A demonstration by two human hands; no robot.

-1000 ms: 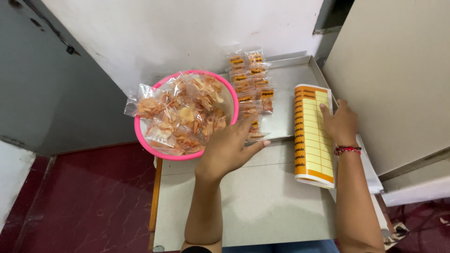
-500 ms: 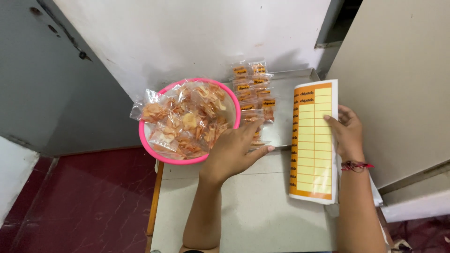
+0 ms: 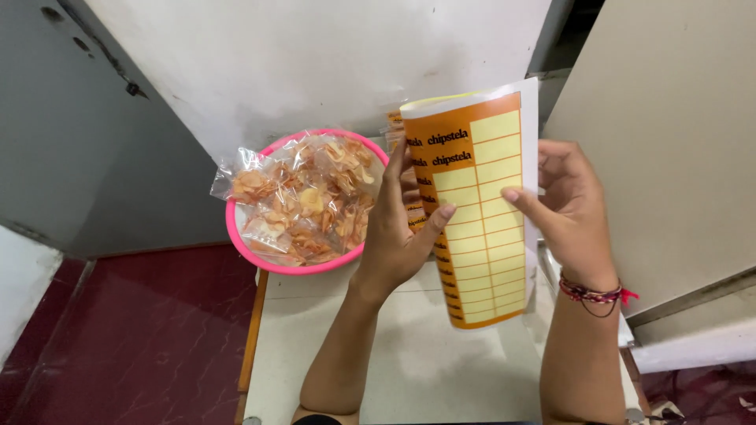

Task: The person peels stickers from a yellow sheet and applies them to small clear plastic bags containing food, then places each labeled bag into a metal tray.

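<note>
Label sheet (image 3: 482, 220) hides packets, bowl (image 3: 260, 256) beside

The desk (image 3: 409, 362) fills the lower middle of the frame, with the floor (image 3: 142, 330) to its left. On the desk's far left corner, left of centre in the frame, stands a basin (image 3: 244, 240) with snack packets (image 3: 303, 201) piled in it. Right of the basin, at centre, a label sheet (image 3: 480, 212) is held above the desk, with the left hand (image 3: 398, 228) at its left edge and the right hand (image 3: 575, 205) at its right. A few packets (image 3: 394, 120) lie behind the sheet's upper left corner. A wall (image 3: 315, 63) lies behind everything, across the top.
</note>
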